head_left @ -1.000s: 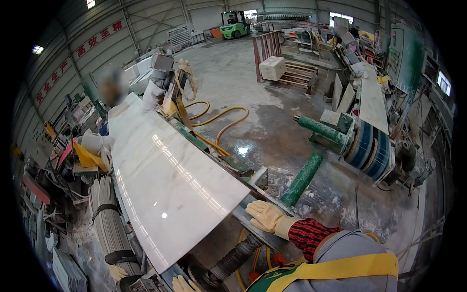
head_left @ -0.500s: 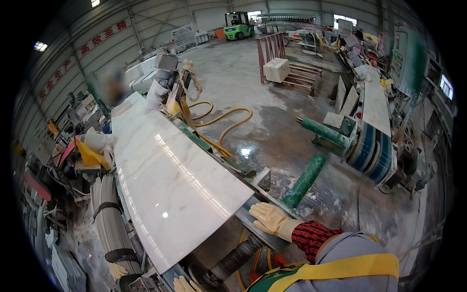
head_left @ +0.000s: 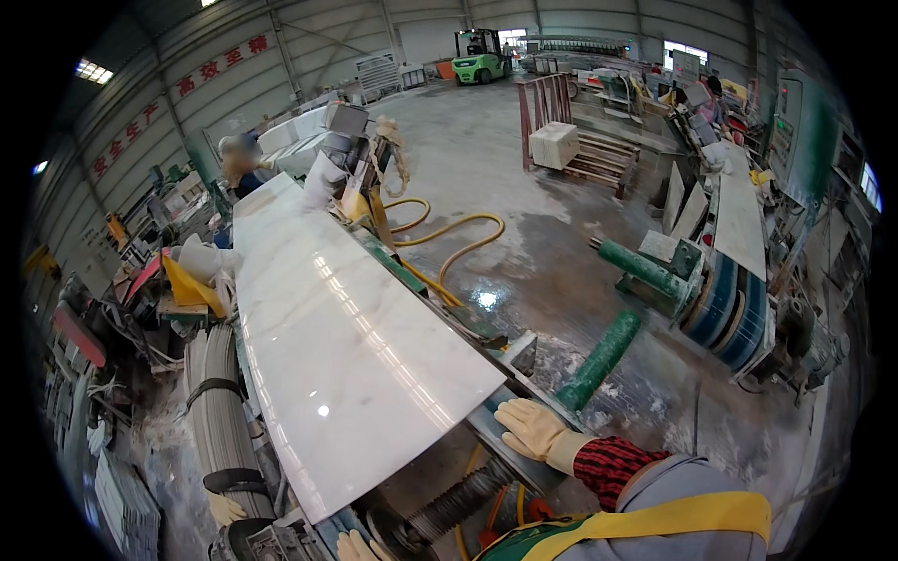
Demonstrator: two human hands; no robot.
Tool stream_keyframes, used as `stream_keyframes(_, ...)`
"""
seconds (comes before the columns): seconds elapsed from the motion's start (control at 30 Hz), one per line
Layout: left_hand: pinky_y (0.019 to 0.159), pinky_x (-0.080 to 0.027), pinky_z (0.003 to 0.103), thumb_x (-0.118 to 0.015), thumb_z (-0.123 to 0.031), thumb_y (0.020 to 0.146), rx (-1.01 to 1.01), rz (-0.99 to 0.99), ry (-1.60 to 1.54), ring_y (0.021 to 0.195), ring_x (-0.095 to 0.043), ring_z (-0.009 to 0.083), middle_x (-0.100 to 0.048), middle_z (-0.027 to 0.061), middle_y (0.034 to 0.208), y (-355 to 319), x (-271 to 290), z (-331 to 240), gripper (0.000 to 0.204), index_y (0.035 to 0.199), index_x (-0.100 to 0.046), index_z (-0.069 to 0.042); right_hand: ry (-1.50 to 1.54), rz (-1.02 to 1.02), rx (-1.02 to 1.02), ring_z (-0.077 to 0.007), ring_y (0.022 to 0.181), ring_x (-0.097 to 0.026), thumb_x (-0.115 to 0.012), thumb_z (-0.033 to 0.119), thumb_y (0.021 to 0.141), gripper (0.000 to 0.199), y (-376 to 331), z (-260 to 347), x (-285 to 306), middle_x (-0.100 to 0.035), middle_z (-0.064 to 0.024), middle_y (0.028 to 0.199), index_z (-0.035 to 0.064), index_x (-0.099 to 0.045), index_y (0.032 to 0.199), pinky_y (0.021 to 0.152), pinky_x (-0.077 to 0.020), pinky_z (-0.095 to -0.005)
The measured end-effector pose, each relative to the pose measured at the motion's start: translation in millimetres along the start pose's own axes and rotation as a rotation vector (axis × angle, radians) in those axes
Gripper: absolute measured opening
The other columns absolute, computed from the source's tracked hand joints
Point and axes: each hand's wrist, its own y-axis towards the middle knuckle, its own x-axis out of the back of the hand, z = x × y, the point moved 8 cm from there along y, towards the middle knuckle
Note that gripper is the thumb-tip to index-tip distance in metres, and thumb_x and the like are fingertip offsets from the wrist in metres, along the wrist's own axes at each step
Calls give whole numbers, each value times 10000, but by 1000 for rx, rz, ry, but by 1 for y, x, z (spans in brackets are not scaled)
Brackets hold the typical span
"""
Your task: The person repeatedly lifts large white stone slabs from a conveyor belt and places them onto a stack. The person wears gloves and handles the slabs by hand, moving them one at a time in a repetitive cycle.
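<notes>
A long polished white stone slab with faint grey veining lies on a machine bed in front of me. My right hand, in a cream glove, rests with fingers stretched out on the blue-grey rail beside the slab's near right corner. At the lower edge my left hand, also gloved, shows only in part, its fingers extended near the slab's near left corner. Neither hand appears to grip anything. Another cream glove shows beside a bundle of grey strips; whether a hand is in it, I cannot tell.
A green roller juts out right of my right hand. Below the slab's near edge lies a dark ribbed hose. A yellow hose loops over the wet floor. Farther off are a person, a green forklift and a pallet.
The whole view has shifted, so the scene sits a little farther right. Both hands keep their places by the slab's near end. The person at the far left shows more clearly.
</notes>
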Motion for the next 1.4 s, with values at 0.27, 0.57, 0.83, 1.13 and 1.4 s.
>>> stream_keyframes(0.27, 1225, -413, 589, -572, -298, 1122, -20, -2, -22, 1396, -580, 490, -634, 301, 1485, 0, -2, 3, 469, 1475, -643, 3, 0, -16, 13, -365, 1085, -617, -729, 186, 901, 328, 1, 2, 1, -619, -151, 1131, 34, -622, 1171, 991, -517, -466)
stream_keyframes(0.57, 1212, -424, 595, -597, -290, 1108, -25, -18, -45, 1368, -590, 503, -640, 318, 1454, 0, 2, 0, 473, 1465, -641, 17, 12, 8, -8, -372, 1079, -617, -744, 192, 901, 347, -1, 0, 0, -624, -158, 1137, 29, -631, 1186, 987, -518, -459)
stream_keyframes(0.83, 1144, -491, 550, -702, -305, 1062, -61, -119, -22, 1269, -662, 445, -697, 291, 1369, 2, 24, -14, 487, 1412, -681, 33, -35, -27, 21, -399, 1163, -633, -734, 212, 885, 408, -13, -4, -12, -664, -190, 1234, 17, -651, 1234, 1066, -507, -495)
stream_keyframes(1.13, 1083, -437, 570, -704, -253, 917, -13, -58, -34, 1237, -566, 466, -620, 255, 1357, -2, 13, 2, 489, 1340, -639, -17, 14, 24, 61, -448, 1063, -594, -667, 210, 881, 388, -6, 9, -18, -621, -232, 1130, -27, -625, 1185, 996, -485, -544)
stream_keyframes(1.4, 924, -522, 591, -685, -170, 990, 292, 65, -207, 1060, -679, 463, -724, 229, 1105, 22, 5, 31, 339, 1299, -669, -30, 83, 185, -119, -473, 1032, -607, -670, 201, 937, 358, 4, -12, -21, -660, -252, 1107, -30, -633, 1208, 980, -495, -561)
